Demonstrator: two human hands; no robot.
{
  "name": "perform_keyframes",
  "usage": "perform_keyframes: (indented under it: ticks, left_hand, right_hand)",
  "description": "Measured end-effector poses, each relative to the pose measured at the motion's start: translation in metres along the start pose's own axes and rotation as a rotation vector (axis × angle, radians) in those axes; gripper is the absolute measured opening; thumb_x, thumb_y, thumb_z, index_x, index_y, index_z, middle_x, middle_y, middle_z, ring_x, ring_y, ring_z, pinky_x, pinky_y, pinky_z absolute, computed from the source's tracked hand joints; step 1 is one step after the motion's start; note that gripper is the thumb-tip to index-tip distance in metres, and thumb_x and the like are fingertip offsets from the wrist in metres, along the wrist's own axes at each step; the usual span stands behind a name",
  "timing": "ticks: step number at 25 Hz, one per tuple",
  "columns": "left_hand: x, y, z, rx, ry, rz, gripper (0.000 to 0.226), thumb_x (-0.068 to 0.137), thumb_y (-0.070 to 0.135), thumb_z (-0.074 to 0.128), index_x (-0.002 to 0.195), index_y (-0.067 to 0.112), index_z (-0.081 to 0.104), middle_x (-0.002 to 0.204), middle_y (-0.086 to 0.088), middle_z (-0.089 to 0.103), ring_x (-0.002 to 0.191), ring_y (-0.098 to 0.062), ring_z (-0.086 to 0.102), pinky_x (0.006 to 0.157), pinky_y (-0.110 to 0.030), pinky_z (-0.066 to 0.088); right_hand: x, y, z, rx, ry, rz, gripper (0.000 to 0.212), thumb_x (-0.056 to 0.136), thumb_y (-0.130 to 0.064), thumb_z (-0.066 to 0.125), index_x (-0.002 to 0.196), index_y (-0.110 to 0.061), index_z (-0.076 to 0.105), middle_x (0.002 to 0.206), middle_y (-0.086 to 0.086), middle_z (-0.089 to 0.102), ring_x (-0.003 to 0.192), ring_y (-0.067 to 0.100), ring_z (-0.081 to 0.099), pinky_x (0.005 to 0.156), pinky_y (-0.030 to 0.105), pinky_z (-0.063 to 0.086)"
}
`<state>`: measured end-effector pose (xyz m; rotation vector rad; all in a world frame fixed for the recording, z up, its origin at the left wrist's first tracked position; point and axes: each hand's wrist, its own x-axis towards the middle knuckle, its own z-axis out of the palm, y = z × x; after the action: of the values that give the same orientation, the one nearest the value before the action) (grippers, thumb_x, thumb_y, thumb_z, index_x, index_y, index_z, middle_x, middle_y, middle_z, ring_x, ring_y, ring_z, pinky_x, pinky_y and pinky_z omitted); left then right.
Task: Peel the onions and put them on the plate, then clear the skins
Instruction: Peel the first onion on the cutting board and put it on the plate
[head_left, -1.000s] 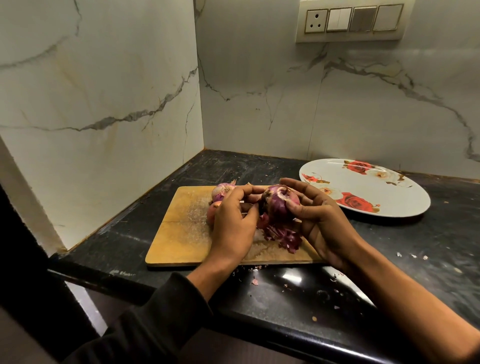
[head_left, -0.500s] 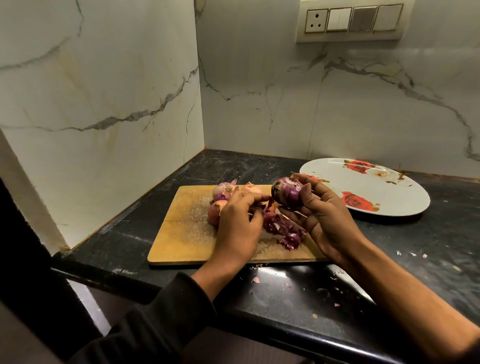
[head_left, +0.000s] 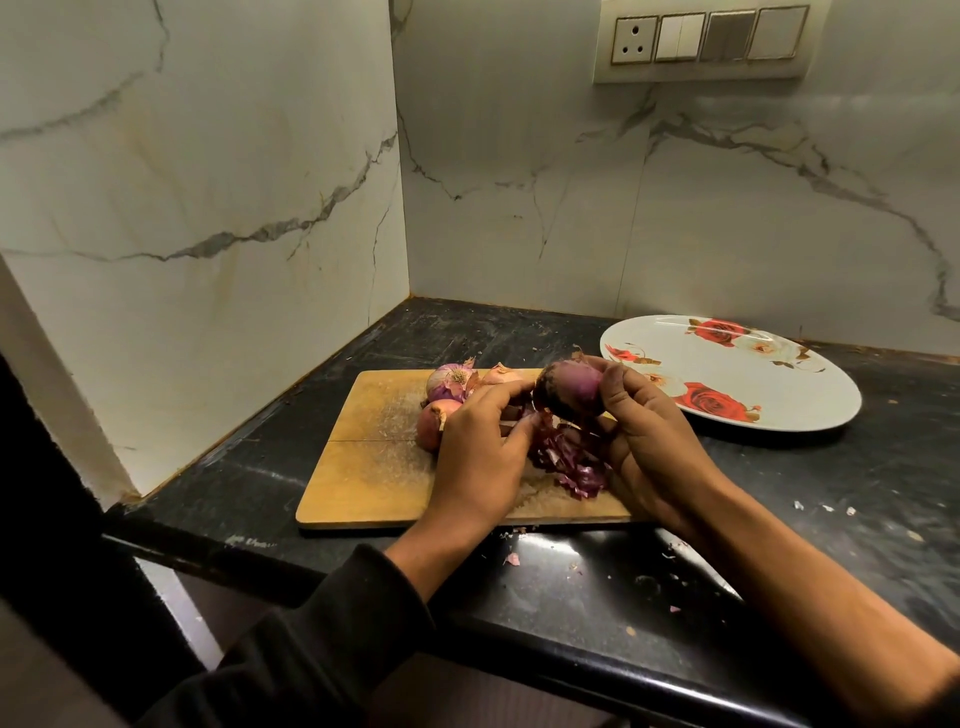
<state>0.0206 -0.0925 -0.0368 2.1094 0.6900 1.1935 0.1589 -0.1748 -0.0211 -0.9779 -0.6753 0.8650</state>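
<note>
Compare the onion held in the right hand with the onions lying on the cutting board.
The held onion is raised above the cutting board, gripped by the right hand; the board onions rest on the wood behind the left hand.
The held onion looks smooth, glossy and deep purple, mostly stripped; the board onions still wear pale, papery pink-tan skin.
Loose purple skins lie under the held onion; the board onions' skins remain attached.
Both are similar in size and roundish.
</note>
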Motion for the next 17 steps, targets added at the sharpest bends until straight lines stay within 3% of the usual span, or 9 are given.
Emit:
perform_keyframes:
  ticks: [8, 14, 17]
  left_hand:
    - [-0.0023, 0.0012, 0.0008, 0.098, -0.009, 0.029, 0.032, 0.091, 0.005, 0.067, 0.12, 0.018, 0.07, 0.119, 0.004, 0.066, 0.112, -0.003, 0.057, 0.1, -0.016, 0.045]
    - [-0.0026, 0.0016, 0.0013, 0.131, -0.009, 0.049, 0.034, 0.091, 0.0, 0.063, 0.119, 0.019, 0.071, 0.118, 0.004, 0.065, 0.111, -0.003, 0.056, 0.098, -0.015, 0.045]
    - [-0.0032, -0.0001, 0.0032, 0.175, -0.009, 0.058, 0.037, 0.09, -0.003, 0.061, 0.12, 0.018, 0.071, 0.118, 0.004, 0.064, 0.112, -0.005, 0.055, 0.098, -0.011, 0.043]
  right_hand:
    - [0.0068, -0.005, -0.0054, 0.012, 0.141, -0.002, 0.051, 0.075, -0.062, 0.056, 0.106, -0.023, 0.066, 0.113, 0.01, 0.069, 0.093, 0.023, 0.075, 0.068, 0.03, 0.06]
    - [0.0098, -0.0038, -0.0079, 0.065, 0.131, 0.048, 0.069, 0.068, -0.06, 0.064, 0.118, -0.012, 0.056, 0.121, 0.018, 0.065, 0.097, 0.033, 0.073, 0.069, 0.032, 0.061]
    - [0.0104, -0.0041, -0.0093, 0.055, 0.141, 0.051, 0.074, 0.068, -0.057, 0.066, 0.124, -0.01, 0.055, 0.121, 0.017, 0.065, 0.095, 0.029, 0.074, 0.07, 0.034, 0.062]
